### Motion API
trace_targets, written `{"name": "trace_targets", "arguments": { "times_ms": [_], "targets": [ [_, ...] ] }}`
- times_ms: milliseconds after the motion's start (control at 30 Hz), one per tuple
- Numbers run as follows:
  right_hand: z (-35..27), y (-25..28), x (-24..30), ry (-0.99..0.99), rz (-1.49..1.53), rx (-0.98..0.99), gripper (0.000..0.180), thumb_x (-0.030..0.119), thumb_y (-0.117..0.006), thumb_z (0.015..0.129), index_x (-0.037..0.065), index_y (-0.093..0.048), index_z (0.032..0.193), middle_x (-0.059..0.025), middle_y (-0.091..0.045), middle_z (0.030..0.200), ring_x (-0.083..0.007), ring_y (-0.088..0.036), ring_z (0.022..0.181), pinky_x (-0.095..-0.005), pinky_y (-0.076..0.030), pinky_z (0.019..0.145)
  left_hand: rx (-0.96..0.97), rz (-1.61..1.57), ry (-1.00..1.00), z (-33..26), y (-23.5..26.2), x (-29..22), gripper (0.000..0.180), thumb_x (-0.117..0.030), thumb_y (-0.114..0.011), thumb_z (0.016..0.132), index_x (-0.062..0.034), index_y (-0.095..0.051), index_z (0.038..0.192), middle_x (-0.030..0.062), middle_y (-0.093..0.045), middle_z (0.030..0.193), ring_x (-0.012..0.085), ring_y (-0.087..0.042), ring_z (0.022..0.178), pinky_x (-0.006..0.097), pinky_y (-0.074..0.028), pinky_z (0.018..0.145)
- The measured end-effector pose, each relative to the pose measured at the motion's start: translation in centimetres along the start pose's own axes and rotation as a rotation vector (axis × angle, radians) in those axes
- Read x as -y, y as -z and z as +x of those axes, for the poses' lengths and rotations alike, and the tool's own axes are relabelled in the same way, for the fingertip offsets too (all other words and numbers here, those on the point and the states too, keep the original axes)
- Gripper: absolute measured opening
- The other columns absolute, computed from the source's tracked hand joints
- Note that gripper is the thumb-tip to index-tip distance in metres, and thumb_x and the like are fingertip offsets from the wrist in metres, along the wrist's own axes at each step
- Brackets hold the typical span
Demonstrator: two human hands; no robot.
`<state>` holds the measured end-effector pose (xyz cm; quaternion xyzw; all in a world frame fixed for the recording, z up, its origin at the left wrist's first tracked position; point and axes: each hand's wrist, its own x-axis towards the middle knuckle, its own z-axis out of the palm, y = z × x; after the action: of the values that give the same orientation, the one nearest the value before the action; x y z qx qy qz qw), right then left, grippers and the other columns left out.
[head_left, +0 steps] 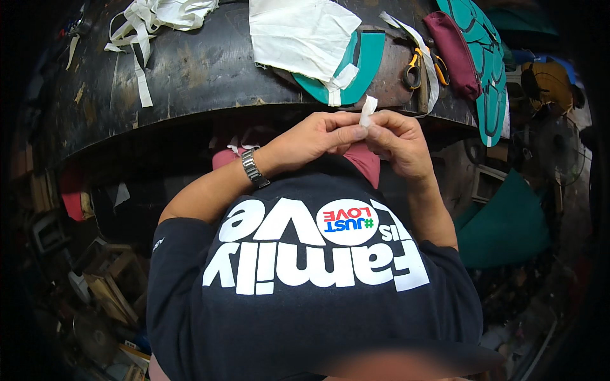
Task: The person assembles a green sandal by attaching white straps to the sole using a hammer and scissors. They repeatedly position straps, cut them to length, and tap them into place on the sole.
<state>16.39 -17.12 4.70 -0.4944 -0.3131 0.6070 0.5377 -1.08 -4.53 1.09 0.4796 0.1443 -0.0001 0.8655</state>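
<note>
In front of my chest, just off the table's near edge, my left hand [330,134] and my right hand [401,138] meet with thumbs and fingertips pinched together. A small white strip [368,109] sticks up between them, held by both hands. Its lower end is hidden behind my fingers. On the table just beyond lies a green curved piece [367,71] with a white mark at its rim, partly covered by a white cloth [298,38]. Scissors with orange and black handles [413,71] lie to the right, with a long white strip [432,79] across them.
The dark, worn table [203,70] has a curved front edge. White cloth strips [141,57] lie at its left. At the right are a maroon pouch [452,54] and overlapping green pieces [492,82]. Below right hangs a green sheet [505,225]; wooden boxes [114,279] clutter the lower left.
</note>
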Motion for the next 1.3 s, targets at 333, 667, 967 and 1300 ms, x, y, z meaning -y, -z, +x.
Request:
{"name": "trace_targets", "arguments": {
  "times_ms": [333,667,967,1300],
  "targets": [
    [-0.7,0.4,-2.0,0.024,-0.061,0.061,0.016,0.011,-0.072,0.094,-0.002,-0.071,0.101,-0.0002,-0.067,0.086,-0.0047,-0.057,0.073,-0.0196,-0.044,0.065,-0.046,-0.517,0.005,0.8,0.1,1.4,0.032,-0.025,-0.067,0.099,-0.0036,-0.065,0.122,-0.0025,-0.066,0.100,0.0027,-0.054,0.078,0.018,-0.049,0.076],
    [-0.8,-0.5,-2.1,0.074,-0.577,-0.119,0.017,0.008,-0.079,0.084,-0.002,-0.069,0.094,-0.0015,-0.066,0.085,-0.0068,-0.059,0.078,-0.0223,-0.046,0.070,-0.314,-0.242,-0.129,0.6,1.4,1.9,0.015,-0.018,-0.070,0.096,-0.0073,-0.062,0.104,0.0002,-0.066,0.086,0.0058,-0.063,0.072,0.018,-0.049,0.062],
    [0.3,-2.6,-3.3,0.439,-0.923,-0.292,0.037,0.003,-0.081,0.077,0.001,-0.062,0.110,-0.0123,-0.066,0.092,-0.0224,-0.066,0.083,-0.0300,-0.052,0.078,-0.388,-0.287,-0.198,0.9,0.9,1.4,0.018,-0.014,-0.071,0.095,-0.0037,-0.058,0.103,0.0049,-0.068,0.087,0.0106,-0.068,0.068,0.022,-0.055,0.061],
    [0.8,1.0,-1.5,-0.050,0.078,-0.159,0.029,-0.002,-0.078,0.082,0.005,-0.060,0.104,-0.0002,-0.065,0.089,-0.0034,-0.056,0.070,-0.0172,-0.043,0.062,-0.724,1.483,-0.822,0.1,6.3,-1.9,0.032,-0.013,-0.078,0.082,-0.0126,-0.072,0.114,0.0067,-0.068,0.114,0.0268,-0.063,0.102,0.037,-0.043,0.097]
  ]
}}
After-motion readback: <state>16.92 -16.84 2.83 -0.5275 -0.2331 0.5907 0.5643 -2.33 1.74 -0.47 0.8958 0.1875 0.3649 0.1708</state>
